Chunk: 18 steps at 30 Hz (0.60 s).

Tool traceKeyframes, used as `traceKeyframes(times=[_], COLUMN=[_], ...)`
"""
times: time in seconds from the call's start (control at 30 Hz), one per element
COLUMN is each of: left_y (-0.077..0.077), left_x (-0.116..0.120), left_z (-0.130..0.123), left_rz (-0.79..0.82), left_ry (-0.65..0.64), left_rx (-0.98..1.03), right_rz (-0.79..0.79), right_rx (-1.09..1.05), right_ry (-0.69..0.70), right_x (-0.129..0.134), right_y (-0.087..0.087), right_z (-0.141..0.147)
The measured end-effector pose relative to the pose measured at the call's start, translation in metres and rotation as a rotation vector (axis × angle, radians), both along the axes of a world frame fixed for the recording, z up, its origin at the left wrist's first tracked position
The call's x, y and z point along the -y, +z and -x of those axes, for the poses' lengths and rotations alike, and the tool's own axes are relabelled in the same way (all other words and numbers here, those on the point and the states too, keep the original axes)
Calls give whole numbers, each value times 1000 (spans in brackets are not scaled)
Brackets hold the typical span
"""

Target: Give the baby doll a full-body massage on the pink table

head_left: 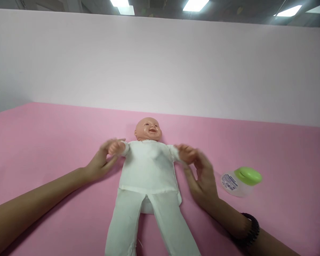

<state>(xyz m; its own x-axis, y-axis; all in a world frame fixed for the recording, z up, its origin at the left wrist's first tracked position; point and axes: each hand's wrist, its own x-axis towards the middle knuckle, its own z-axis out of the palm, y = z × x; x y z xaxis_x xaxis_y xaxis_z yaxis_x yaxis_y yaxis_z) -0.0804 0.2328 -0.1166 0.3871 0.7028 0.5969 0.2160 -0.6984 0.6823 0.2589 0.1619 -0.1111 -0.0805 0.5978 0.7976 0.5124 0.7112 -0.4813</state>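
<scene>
A baby doll [149, 167] with a bald plastic head and a white cloth body lies on its back, its head at the far end and its legs towards me. On the left, my left hand [102, 160] has its thumb and fingers around the doll's small plastic hand and sleeve end. My right hand [202, 174] grips the doll's other hand, with the fingers over it and the thumb below. Both of the doll's arms are held out to the sides. Some blur covers my fingertips. The doll's feet fall outside the view.
A clear bottle [233, 183] with a green cap and a printed label lies on its side to the right of my right hand. Pink covering [56, 142] spreads over the table. Behind it rises a white partition [160, 67]. A black coiled band [252, 229] circles my right wrist.
</scene>
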Motion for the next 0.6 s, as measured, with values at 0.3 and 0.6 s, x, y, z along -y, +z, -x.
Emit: traceKeyframes(times=[0.3, 0.6], left_y=[14, 2], left_x=[-20, 1], left_z=[7, 3], left_rz=[719, -64], left_ry=[261, 34], left_rx=[362, -180], right_rz=[617, -116], right_rx=[-782, 287], right_ry=[-225, -17], right_x=[-27, -2], right_y=[-6, -4], right_z=[-31, -6])
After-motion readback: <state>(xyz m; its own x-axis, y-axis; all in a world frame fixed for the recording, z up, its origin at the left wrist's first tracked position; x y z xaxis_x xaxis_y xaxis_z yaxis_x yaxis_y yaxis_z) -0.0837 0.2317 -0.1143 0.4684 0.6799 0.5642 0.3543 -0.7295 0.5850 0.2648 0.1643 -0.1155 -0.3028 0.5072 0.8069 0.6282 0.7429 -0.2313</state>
